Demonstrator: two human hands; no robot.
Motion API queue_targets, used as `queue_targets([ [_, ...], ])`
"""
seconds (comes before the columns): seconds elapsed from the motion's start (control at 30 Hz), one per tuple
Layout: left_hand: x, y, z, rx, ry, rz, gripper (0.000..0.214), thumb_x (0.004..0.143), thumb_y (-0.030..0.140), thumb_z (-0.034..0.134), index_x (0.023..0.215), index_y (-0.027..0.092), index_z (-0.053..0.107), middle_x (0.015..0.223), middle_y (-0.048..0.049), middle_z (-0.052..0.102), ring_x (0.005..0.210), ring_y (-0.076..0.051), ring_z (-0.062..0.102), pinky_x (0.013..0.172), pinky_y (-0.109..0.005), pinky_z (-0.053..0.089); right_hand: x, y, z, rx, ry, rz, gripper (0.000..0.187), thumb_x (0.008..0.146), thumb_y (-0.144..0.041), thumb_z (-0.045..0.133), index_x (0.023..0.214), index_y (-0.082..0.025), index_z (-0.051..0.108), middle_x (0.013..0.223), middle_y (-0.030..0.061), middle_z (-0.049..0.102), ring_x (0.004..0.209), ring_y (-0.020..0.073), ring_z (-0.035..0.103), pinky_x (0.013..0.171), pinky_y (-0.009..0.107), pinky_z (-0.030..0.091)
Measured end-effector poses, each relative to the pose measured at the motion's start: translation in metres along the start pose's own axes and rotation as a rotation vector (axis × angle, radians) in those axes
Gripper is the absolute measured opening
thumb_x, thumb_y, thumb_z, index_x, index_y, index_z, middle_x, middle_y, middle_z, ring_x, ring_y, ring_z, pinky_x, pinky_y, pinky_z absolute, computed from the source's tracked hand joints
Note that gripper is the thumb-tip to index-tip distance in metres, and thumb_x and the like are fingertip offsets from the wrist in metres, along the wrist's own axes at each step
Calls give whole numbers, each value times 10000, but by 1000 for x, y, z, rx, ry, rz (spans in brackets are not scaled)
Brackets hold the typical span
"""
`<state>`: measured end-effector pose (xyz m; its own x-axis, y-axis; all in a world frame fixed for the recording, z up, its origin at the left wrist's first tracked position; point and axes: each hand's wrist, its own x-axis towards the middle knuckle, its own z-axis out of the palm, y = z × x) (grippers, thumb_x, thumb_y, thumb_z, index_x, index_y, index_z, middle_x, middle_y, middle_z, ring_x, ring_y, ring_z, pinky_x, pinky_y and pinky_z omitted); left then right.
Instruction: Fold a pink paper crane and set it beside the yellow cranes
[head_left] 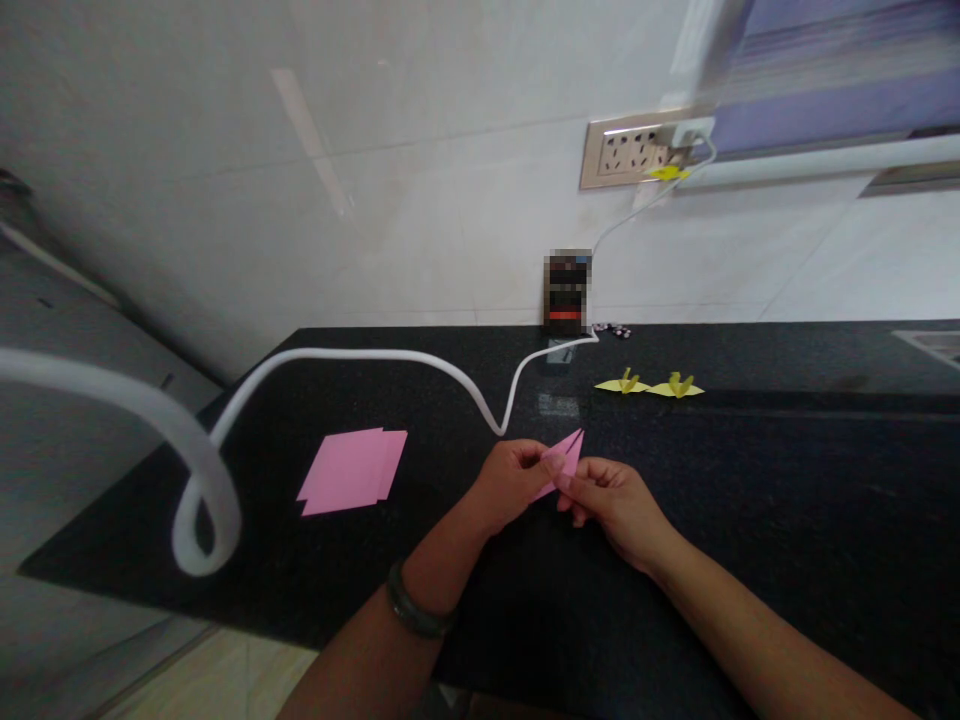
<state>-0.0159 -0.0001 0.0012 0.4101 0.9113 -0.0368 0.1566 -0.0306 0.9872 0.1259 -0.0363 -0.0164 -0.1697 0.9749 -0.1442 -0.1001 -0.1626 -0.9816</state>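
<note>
Nothing written could be read anywhere in the view: no text, label, brand, number or sign. The small dark device (567, 292) standing against the wall in the upper middle of the frame was blurred into blocks, so whatever its face carried could not be made out. The socket plate (636, 152) at the upper right was too smeared to show any marking. The folded pink paper (568, 450) pinched between both hands' fingers showed plain colour only.

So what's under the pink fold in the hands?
Only black counter shows around the pink fold. The left hand and right hand pinch its lower half and cover it, so the spot right beneath cannot be seen.
</note>
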Motion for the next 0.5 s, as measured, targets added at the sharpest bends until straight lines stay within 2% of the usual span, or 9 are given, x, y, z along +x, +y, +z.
queue_targets([
  [0.2,1,-5,-4,89,9,-13,318,690,413,503,621,107,559,524,30,428,484,-55,340,450,-184,267,-1,-2,0,-12,6,-23,269,698,-387,553,574,-149,529,512,-8,566,384,56,424,409,189,312],
  [0.37,1,-7,-1,-113,-58,-88,308,684,402,522,708,97,561,618,-10,523,529,-69,457,525,-201,373,2,0,-2,-52,75,-63,280,730,-400,512,608,-149,524,556,5,568,406,65,420,421,198,318],
  [0.5,4,-8,-2,-188,-25,-157,280,680,374,532,699,95,549,602,-16,528,497,-66,476,504,-200,391,1,-1,-7,-275,101,-162,245,760,-380,478,672,-159,536,587,15,552,458,89,442,447,216,350],
])
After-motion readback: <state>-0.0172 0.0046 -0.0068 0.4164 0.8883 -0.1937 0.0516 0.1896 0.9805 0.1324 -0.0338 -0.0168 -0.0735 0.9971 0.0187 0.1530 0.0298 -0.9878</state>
